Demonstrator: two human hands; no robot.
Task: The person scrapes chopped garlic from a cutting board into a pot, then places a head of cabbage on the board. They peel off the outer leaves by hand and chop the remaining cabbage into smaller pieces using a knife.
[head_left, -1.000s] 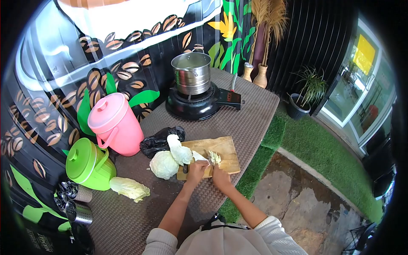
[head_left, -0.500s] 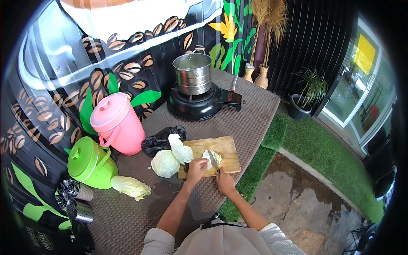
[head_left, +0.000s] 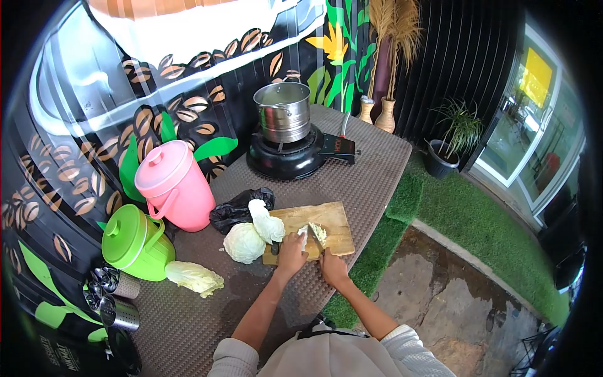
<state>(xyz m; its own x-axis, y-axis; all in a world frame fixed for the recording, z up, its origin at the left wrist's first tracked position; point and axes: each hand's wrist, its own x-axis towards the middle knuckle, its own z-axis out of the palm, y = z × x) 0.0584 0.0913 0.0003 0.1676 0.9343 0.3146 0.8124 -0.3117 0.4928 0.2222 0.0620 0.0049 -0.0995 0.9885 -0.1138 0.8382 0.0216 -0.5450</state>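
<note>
A wooden cutting board [head_left: 336, 215] lies near the table's right edge. On it, my left hand [head_left: 291, 252] presses a pale cabbage piece [head_left: 303, 230] with bent fingers. My right hand [head_left: 333, 266] grips a knife [head_left: 314, 236], its blade between that piece and a small heap of shredded cabbage [head_left: 320, 234]. The knife's handle is mostly hidden in my fist. Left of the board sits a cabbage head [head_left: 244, 244], and a loose cabbage leaf [head_left: 267, 224] leans between it and the board. Behind them lies a crumpled black plastic bag [head_left: 233, 212].
A steel pot [head_left: 282, 116] stands on a black gas stove [head_left: 286, 157] at the back. Pink [head_left: 176, 188] and green lidded jugs [head_left: 138, 245] line the left, with a long leafy cabbage piece [head_left: 194, 278] before them. Metal cutlery holders [head_left: 118, 312] stand at far left.
My left hand's fingers have come down over the cabbage piece, covering more of it. The knife blade has shifted slightly left, beside the shreds. The view has moved a little.
</note>
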